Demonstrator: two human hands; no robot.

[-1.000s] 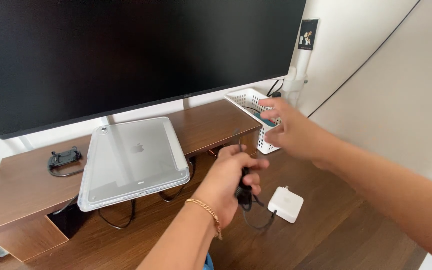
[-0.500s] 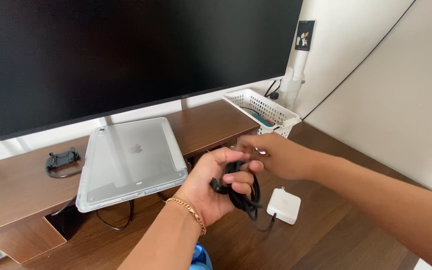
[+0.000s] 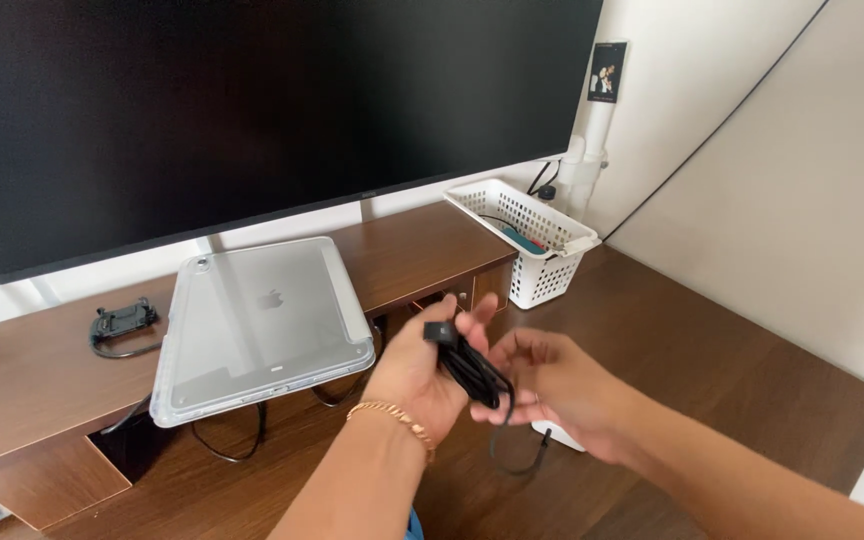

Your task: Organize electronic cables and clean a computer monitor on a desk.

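Note:
My left hand (image 3: pixel 420 372), with a gold bracelet on its wrist, grips a bundled black cable (image 3: pixel 467 365) by its square black plug end above the brown desk (image 3: pixel 712 350). My right hand (image 3: pixel 552 385) is close beside it on the right, fingers curled at the cable's loops that hang down. A white power adapter (image 3: pixel 552 437) lies on the desk, mostly hidden under my right hand.
A silver tablet in a clear case (image 3: pixel 257 325) lies on a wooden monitor riser (image 3: pixel 42 370) under a large dark monitor (image 3: pixel 252 110). A white plastic basket (image 3: pixel 524 235) stands at the riser's right end. A small black device (image 3: pixel 122 322) sits on the riser's left.
My right hand has come back from the white basket to the cable. Both hands have lifted the bundled cable higher, off the adapter.

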